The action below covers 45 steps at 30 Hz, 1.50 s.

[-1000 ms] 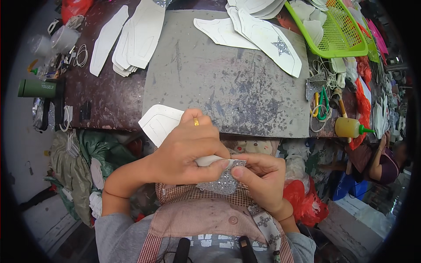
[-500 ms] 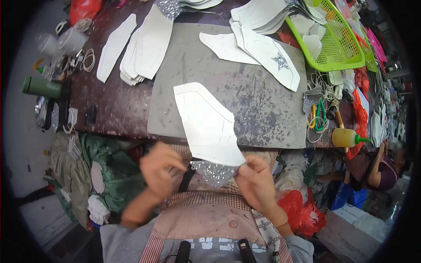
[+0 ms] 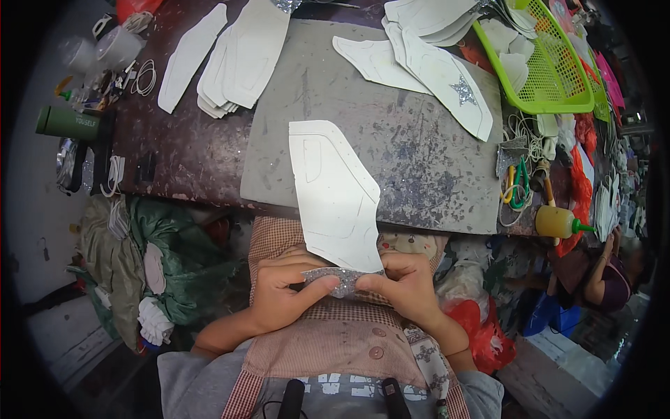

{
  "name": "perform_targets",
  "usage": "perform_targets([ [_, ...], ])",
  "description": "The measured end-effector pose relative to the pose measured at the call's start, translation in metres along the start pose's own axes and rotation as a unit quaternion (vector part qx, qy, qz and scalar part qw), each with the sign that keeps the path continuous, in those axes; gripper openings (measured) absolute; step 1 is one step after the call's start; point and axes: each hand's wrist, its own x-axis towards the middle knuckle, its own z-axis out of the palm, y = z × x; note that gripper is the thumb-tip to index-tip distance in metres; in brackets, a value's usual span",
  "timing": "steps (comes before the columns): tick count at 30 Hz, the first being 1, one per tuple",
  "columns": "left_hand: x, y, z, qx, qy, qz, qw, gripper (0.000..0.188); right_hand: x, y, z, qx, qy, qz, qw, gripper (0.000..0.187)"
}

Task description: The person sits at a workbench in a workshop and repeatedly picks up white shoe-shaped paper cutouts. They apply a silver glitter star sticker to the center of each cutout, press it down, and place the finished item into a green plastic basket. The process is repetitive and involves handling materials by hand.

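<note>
Fingers (image 3: 319, 287) of the left hand (image 3: 279, 293) and right hand (image 3: 410, 286) pinch the silver glitter end (image 3: 347, 276) of a white angular sheet (image 3: 338, 209) before a scuffed grey board (image 3: 314, 84) on the dark-brown bench (image 3: 178, 140).

Soft, even light — edges bend, and the corners fall black.

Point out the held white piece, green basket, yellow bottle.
Held white piece (image 3: 336, 194), head view: middle of its white face.
Green basket (image 3: 556, 109), head view: near rim.
Yellow bottle (image 3: 553, 221), head view: its body.
</note>
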Motion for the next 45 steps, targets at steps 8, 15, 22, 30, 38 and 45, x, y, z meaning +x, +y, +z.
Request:
perform_targets([
  [8,0.003,-0.004,0.003,0.087,0.032,0.047,0.995,0.011,0.002,0.004,-0.003,0.043,-0.048,-0.025,0.998,0.019],
  [15,0.001,-0.003,0.009,0.005,0.020,-0.073,0.997,0.009,0.007,-0.002,0.003,0.110,-0.048,-0.010,0.993,0.025],
  [22,0.002,-0.001,0.004,0.220,0.045,0.166,0.960,0.016,0.011,0.006,0.006,0.015,-0.028,-0.010,0.999,0.024],
  [30,-0.006,-0.014,0.011,-0.021,0.022,-0.082,0.996,0.021,0.012,0.015,-0.001,0.094,-0.074,-0.007,0.993,0.022],
  [38,-0.009,-0.023,0.020,-0.190,0.028,-0.135,0.972,0.020,0.009,0.031,0.003,0.119,-0.038,-0.018,0.992,0.026],
  [45,0.000,-0.026,0.026,-0.250,0.054,-0.104,0.961,0.017,0.008,0.022,0.008,0.120,-0.003,-0.030,0.992,0.029],
])
